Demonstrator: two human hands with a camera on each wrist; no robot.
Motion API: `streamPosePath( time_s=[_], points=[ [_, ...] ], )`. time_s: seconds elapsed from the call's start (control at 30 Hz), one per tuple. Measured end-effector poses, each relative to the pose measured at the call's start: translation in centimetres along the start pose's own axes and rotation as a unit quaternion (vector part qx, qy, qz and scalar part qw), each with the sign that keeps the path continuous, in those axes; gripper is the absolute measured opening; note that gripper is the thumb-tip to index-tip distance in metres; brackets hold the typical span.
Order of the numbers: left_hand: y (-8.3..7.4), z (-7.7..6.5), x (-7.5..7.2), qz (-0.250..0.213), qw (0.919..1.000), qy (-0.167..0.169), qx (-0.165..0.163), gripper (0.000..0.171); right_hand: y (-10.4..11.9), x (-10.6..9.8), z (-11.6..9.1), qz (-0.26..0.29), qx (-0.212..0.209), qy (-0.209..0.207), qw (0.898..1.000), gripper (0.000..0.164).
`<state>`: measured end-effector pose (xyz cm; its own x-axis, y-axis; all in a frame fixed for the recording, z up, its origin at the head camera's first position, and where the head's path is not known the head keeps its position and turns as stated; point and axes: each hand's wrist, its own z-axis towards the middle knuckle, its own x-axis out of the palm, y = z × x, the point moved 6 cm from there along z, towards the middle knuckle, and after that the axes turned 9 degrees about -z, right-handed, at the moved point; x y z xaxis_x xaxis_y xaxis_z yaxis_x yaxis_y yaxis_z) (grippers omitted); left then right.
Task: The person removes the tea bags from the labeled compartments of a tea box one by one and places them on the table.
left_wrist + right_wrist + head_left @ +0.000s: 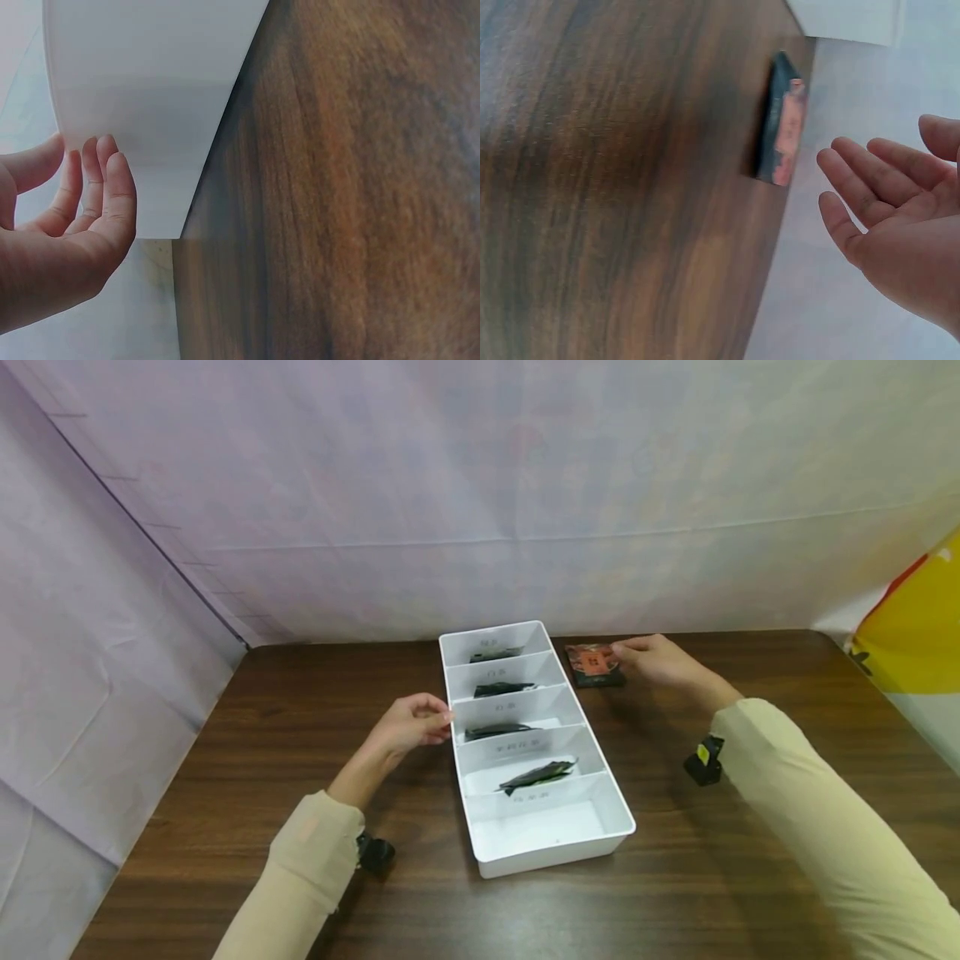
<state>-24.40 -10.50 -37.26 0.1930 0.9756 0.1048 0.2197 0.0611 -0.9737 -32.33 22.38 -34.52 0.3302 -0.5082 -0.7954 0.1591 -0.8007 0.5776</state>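
Note:
A long white divided box (556,863) stands on the brown wooden table. Slim dark packets (538,775) lie in several of its compartments; the nearest compartment is bare. At the box's left rim my left hand (408,723) touches the side, fingers loosely bent along the outer wall (150,112) in the left wrist view. To the right of the box's far end lies a black packet (595,665) with an orange-red label, also visible in the right wrist view (784,127). My right hand (660,662) hovers beside it, fingers extended and apart from it.
White cloth (450,485) hangs behind the table and on the left. A yellow and red printed cloth (915,618) is at the far right. The dividers carry faint printed characters. Both wrists wear small black devices (375,853) under beige sleeves.

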Motion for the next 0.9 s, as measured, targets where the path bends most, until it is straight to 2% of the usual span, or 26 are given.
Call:
streamPosePath(
  time_s=[0.13,0.27,0.43,0.67,0.73,0.9],
  points=[
    [0.0,0.0,0.0,0.002,1.0,0.0,0.001,0.012,0.8,-0.8,-0.8,0.0,-0.016,0.002,1.0,0.054],
    [-0.1,-0.2,0.1,0.001,1.0,0.002,0.0,0.011,1.9,-1.5,-1.7,-0.022,-0.033,-0.011,0.999,0.053],
    [-0.3,-0.4,0.2,0.002,1.0,0.003,-0.002,0.01,3.2,-1.9,-2.8,-0.039,-0.054,-0.014,0.998,0.045],
    [-0.1,-0.3,0.1,-0.004,0.9999,0.005,0.008,0.014,5.3,-1.4,-4.6,-0.052,-0.089,-0.01,0.995,0.035],
    [0.2,0.1,-0.1,-0.014,0.9994,0.022,0.023,0.012,5.9,-1.1,-5.1,-0.051,-0.101,-0.014,0.993,0.032],
    [0.0,0.0,0.0,-0.014,0.9994,0.022,0.022,0.013,7.2,-0.1,-6.3,-0.057,-0.153,-0.025,0.986,0.022]
  ],
)
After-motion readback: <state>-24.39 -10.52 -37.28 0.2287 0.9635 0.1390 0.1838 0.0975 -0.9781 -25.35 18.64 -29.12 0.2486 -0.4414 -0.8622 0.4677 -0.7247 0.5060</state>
